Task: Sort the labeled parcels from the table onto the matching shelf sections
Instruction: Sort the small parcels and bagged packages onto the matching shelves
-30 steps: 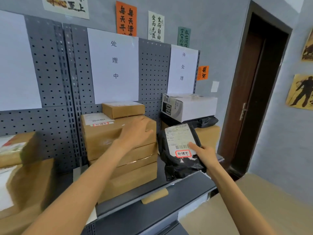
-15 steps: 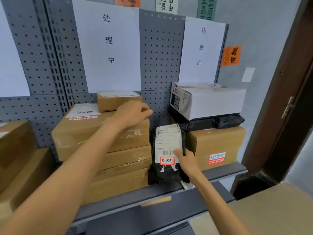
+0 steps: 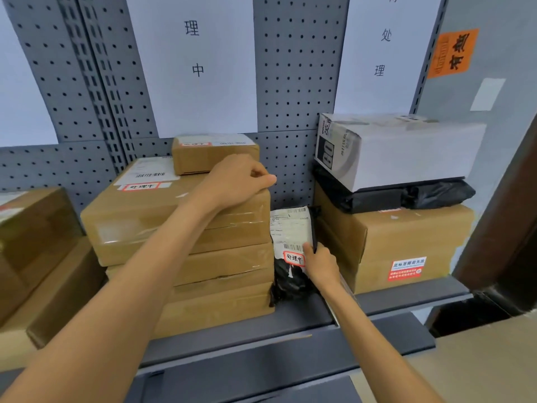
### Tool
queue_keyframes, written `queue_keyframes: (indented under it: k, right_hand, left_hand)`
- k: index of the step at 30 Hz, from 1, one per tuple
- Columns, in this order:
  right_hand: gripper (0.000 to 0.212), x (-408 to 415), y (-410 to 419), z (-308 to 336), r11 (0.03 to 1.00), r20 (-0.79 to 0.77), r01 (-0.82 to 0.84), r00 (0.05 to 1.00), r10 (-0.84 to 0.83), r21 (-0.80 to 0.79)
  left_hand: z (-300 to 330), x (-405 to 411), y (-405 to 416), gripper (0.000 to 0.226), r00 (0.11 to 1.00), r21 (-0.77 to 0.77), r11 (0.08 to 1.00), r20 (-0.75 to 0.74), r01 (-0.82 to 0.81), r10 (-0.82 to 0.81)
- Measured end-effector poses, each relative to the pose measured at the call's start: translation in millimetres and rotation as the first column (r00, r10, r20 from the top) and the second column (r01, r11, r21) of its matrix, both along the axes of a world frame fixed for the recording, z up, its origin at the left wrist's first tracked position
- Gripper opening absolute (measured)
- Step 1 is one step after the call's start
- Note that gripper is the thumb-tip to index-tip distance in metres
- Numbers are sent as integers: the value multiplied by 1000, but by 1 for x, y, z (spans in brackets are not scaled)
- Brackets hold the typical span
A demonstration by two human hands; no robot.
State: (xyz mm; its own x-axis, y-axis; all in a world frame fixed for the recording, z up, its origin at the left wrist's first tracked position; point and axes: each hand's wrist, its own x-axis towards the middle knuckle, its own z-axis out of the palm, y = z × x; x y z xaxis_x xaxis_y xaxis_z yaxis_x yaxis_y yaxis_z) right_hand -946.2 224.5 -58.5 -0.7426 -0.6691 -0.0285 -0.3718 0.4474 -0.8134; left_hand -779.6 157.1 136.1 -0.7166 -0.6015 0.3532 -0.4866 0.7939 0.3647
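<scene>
A black poly-bag parcel [image 3: 290, 274] with a white shipping label and a red-framed tag stands upright on the grey shelf [image 3: 401, 298]. It is wedged in the gap between a stack of brown cartons [image 3: 174, 216] and another brown carton [image 3: 406, 245]. My right hand [image 3: 321, 264] grips the parcel's right edge, fingers around it. My left hand [image 3: 236, 180] rests curled on the far right corner of the top large carton, next to a small brown box [image 3: 215, 154].
White section signs hang on the grey pegboard [image 3: 290, 82] above each stack. A white box [image 3: 401, 149] and a black bag [image 3: 406, 196] lie on the right carton. More brown cartons [image 3: 32, 245] sit at the left. A dark door frame [image 3: 505, 228] borders the right.
The view has closed in on the shelf. My right hand has carried the black parcel from in front of the shelf into the gap between the two stacks. My left hand stays on the top carton.
</scene>
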Motion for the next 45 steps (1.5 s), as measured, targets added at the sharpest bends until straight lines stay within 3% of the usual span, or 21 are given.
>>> queue_keyframes:
  k: [6,16,19,26,35,38,42,45]
  right_hand:
    - [45,2,-11,-17,995,-122,-3,992,15,95]
    - [37,-4,-24,-16,965,-155,-27,985,69,259]
    - [37,-3,-26,-15,970,-156,-2,987,41,245]
    - [34,8,-26,-19,991,-157,134,979,-133,-5]
    - [30,6,-36,-22,986,-313,60,950,-9,155]
    - [31,0,-38,-18,980,-251,18,967,34,200]
    - [22,-10,-35,2,972,-35,-97,994,107,213]
    - [27,-8,-24,23,963,6,-158,987,160,220]
  left_hand:
    - [-1,-1,1,29,1000,22,1000,4,-8,8]
    - [0,-2,0,29,1000,33,999,-2,-25,25]
    - [0,-1,1,29,1000,25,999,13,-25,25]
    - [0,0,2,29,1000,26,999,16,-26,26]
    - [-2,-3,-1,28,999,18,999,10,-32,32]
    - [-1,-2,-1,28,999,14,999,2,-34,34]
    - [0,-1,1,31,998,-32,998,24,-50,51]
    - [-1,0,2,33,996,-95,993,45,-72,76]
